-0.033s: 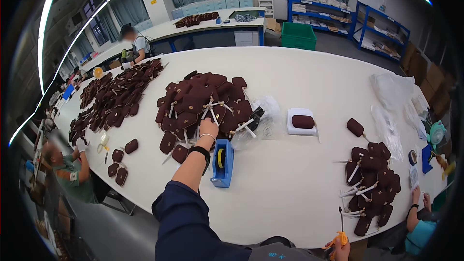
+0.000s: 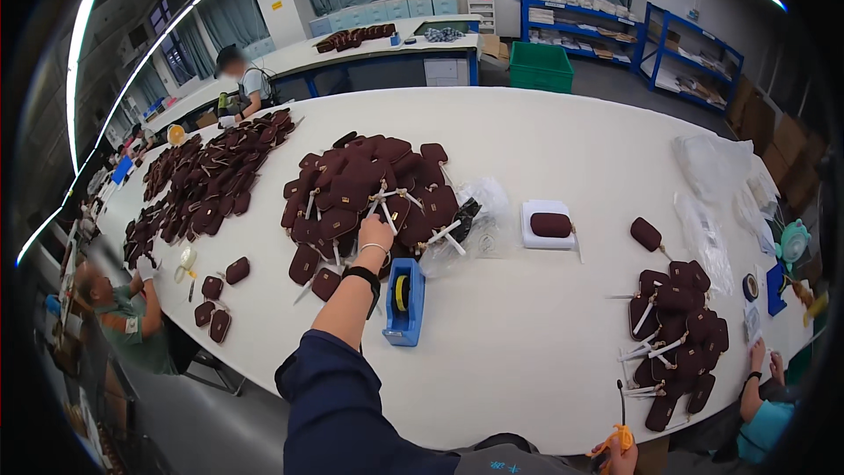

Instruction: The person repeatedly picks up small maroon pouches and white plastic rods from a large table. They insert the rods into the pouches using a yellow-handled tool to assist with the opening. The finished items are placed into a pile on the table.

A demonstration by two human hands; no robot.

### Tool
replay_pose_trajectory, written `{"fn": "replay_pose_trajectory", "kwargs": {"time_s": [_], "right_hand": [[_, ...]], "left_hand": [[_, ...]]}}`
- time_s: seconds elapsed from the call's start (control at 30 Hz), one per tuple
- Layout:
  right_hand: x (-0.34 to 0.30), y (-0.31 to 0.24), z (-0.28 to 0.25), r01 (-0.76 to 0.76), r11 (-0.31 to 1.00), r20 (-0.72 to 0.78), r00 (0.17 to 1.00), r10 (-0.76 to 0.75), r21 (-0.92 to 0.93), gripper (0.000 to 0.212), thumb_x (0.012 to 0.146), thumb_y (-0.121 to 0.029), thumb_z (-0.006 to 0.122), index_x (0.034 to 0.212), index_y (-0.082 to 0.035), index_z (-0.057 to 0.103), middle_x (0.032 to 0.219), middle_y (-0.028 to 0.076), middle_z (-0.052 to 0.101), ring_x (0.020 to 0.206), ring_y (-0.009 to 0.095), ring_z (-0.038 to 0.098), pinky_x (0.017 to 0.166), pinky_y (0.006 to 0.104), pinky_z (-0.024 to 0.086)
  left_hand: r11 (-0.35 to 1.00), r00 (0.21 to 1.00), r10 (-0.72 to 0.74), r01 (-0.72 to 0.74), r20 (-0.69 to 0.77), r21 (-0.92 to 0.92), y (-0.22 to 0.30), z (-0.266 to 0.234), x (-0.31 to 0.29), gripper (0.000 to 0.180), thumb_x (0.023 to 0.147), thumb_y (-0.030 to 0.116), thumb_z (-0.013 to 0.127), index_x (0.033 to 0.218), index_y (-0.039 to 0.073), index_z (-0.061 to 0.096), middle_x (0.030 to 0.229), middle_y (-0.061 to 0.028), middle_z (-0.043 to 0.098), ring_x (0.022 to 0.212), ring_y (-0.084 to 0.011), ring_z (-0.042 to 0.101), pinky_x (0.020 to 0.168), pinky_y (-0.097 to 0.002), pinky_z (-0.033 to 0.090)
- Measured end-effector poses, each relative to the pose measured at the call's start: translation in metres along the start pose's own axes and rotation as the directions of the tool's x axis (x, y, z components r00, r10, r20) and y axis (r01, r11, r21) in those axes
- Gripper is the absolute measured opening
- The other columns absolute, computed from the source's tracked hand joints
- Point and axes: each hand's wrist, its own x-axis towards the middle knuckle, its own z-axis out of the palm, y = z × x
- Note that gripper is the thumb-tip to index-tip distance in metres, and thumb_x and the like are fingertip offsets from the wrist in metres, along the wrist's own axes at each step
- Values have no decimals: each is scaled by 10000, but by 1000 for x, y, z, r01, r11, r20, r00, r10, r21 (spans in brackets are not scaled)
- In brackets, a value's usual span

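My left arm stretches out to a heap of small maroon zip pouches (image 2: 347, 189). At the heap's near side my left hand (image 2: 376, 233) is closed, its fingertips partly hidden, where the white-wrapped strap (image 2: 388, 211) of a pouch meets the fingers. Just below and right of that wrist stands a blue tape dispenser (image 2: 405, 321) with a yellow-cored roll. Low at the table's front edge, my right hand (image 2: 622, 457) is wrapped round orange-handled scissors (image 2: 623, 437), their thin dark tip pointing up. Beyond them lies a smaller pile of maroon pouches (image 2: 681, 325) with white-wrapped straps.
One pouch (image 2: 550, 224) lies on a white pad (image 2: 532, 239); clear plastic bags (image 2: 488, 211) crumple beside the heap. Another big pouch heap (image 2: 211, 176) covers the table's left. Co-workers sit at left (image 2: 132, 325) and right (image 2: 760, 413). A green crate (image 2: 542, 68) stands behind the table.
The view has shifted very slightly. My left hand stays at the heap and my right hand keeps its hold, with hardly any movement.
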Motion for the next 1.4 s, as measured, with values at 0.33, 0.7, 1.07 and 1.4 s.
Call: {"fn": "replay_pose_trajectory", "kwargs": {"time_s": [0.33,0.7,1.07,1.4], "right_hand": [[0,-23,26,-79,992,-71,995,73,-94,248,979,-245,467,1084,-45,569,608,12,568,399,41,402,356,190,304],[8,-48,33,-77,991,12,997,79,-112,281,982,-271,464,853,-47,574,641,7,556,374,42,376,351,194,294],[61,-105,63,18,971,536,836,116,-237,218,929,-199,550,930,16,514,732,70,644,635,102,620,511,217,461],[22,-101,145,652,656,918,185,350,-381,361,908,-337,561,928,21,523,700,182,617,659,316,617,630,371,479]], "left_hand": [[-267,688,-486,470,538,-841,11,28,77,227,911,237,599,740,92,570,552,24,452,434,-86,416,361,-241,306],[-468,724,-451,305,522,-829,-4,-32,56,140,849,205,527,739,120,537,649,14,555,576,-130,531,584,-328,417],[338,820,-190,571,540,-748,-39,-143,-238,199,924,194,508,846,17,552,603,19,442,548,-105,466,518,-230,374],[661,732,-281,616,621,-428,-70,-181,-594,289,968,263,462,775,53,503,597,10,481,567,-74,473,544,-243,385]]}}
